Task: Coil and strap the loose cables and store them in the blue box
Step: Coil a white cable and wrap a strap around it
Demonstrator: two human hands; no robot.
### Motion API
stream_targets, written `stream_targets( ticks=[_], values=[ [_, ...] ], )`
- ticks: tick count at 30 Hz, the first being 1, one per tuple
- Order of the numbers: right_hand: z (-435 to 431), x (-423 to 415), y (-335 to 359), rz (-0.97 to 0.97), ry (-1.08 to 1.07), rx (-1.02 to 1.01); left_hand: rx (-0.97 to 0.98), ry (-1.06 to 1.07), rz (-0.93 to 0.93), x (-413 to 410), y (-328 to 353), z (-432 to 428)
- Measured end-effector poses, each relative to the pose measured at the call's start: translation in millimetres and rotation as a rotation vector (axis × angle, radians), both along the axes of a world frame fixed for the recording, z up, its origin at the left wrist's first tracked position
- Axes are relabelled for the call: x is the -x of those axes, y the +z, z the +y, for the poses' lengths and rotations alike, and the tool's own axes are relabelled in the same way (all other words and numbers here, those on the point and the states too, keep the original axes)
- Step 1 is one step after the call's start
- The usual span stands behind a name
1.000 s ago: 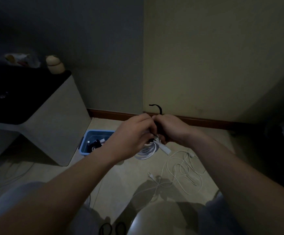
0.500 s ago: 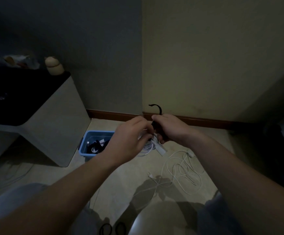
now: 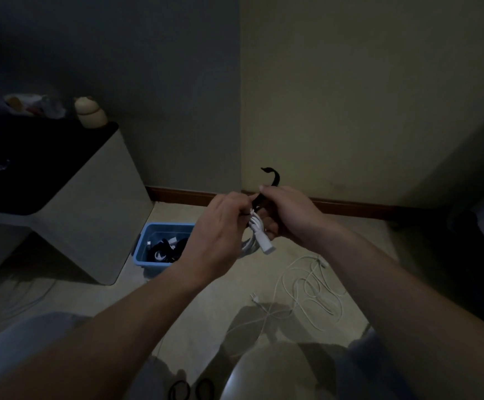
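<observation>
Left hand (image 3: pixel 220 238) now slightly apart, fingers around cable coil (image 3: pixel 256 226); right hand (image 3: pixel 289 215) tight on strap (image 3: pixel 275 180).

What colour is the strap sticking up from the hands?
Black. The strap shows best in the head view, curling up above the fingers.

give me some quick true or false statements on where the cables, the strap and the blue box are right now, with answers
1. The coiled white cable is held up between the left hand and the right hand. True.
2. The black strap lies on the floor. False: it sticks up from the right hand's fingers.
3. The blue box holds nothing. False: dark cables lie in it.
4. A loose white cable lies uncoiled on the floor. True.
</observation>
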State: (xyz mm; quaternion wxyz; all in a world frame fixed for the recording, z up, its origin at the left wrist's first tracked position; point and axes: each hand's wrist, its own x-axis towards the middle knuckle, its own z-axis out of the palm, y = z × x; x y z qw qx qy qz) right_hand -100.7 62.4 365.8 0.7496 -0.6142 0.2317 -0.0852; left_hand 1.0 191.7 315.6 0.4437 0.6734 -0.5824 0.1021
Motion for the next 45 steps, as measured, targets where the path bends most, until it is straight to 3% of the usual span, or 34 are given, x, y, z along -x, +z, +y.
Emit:
stream_targets(
  ticks=[10, 18, 28, 33, 39, 45],
  values=[
    [14, 4, 12, -0.196, -0.023, -0.016, 0.161, 0.07, 0.015, -1, 13, 5],
    [12, 8, 22, -0.068, 0.093, -0.042, 0.144, 0.045, 0.085, 4, 15, 6],
    [12, 6, 23, -0.118, 0.226, 0.02, 0.12, 0.075, 0.126, 2, 14, 7],
    [9, 9, 29, -0.028, 0.269, 0.089, 0.102, 0.083, 0.171, -1, 10, 6],
    [12, 6, 25, 0.032, 0.221, 0.217, 0.096, 0.068, 0.155, -2, 9, 5],
    [11, 6, 18, -0.014, 0.173, 0.158, 0.146, 0.044, 0.176, 1, 12, 4]
  ],
)
